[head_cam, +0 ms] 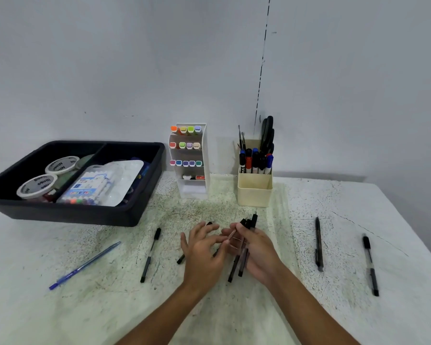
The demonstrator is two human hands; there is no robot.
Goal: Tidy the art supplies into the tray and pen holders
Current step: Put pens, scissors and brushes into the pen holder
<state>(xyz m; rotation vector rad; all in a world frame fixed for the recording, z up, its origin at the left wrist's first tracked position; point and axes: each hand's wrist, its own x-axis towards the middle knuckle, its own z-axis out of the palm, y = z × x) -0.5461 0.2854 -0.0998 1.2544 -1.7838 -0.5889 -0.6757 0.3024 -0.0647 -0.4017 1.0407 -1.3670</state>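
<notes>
My right hand [255, 250] grips a bundle of black pens [241, 257] at the table's middle, their caps pointing toward the cream pen holder [254, 192]. My left hand [202, 247] hovers beside it with fingers spread, touching the bundle's side, and covers a black pen [181, 259] lying on the table. Loose on the table are a blue pen [85, 265], a black pen [150, 255] to the left, and two black pens [319, 244] [370, 265] to the right. The black tray [144, 195] sits at back left.
A white tiered marker rack [189, 160] with coloured markers stands by the wall. The cream holder carries markers, brushes and scissors [268, 133]. The tray holds tape rolls [60, 165] and a packet of pens [90, 188]. The table's right edge runs diagonally.
</notes>
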